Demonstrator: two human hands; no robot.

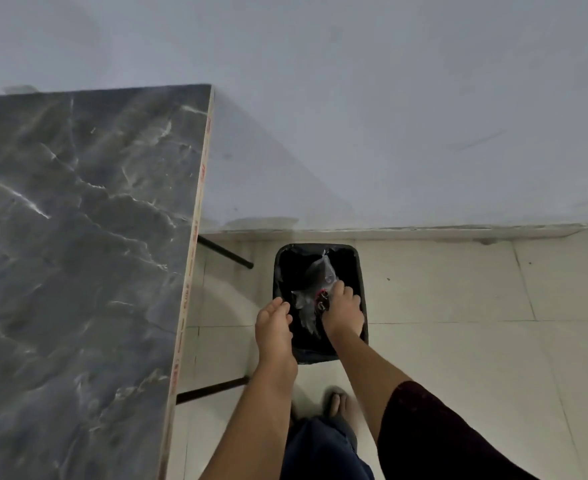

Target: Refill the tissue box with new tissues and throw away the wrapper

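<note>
Clear plastic wrapper (315, 289), crumpled, with a patch of red and dark print near its lower right; it lies over the mouth of the black waste bin (361, 271), partly inside it, on the floor just right of the worktop. The right hand (342, 311) holds the wrapper at its right edge, fingers curled closed on the film beside the printed patch. The left hand (273, 322) is at the bin's near-left rim, fingers bent; whether its grip takes the rim, the liner or nothing cannot be told.

Handling, as a judgement: the film appears very light, limp and slick, likely to spring open or cling to the fingers on release, so it is best taken by a bunched fold and pushed down into the bin rather than dropped from the edge. It is not fragile.

Writing: the print on the wrapper is too small and creased to read. A strip of red marks runs along the pale right edge of the dark marbled worktop (77, 220); these are also illegible.

Surroundings: black worktop legs (225, 252) stand left of the bin, pale floor tiles (458, 289) spread to the right, and a plain wall (389, 116) rises on the far side. No tissue box is in view.
</note>
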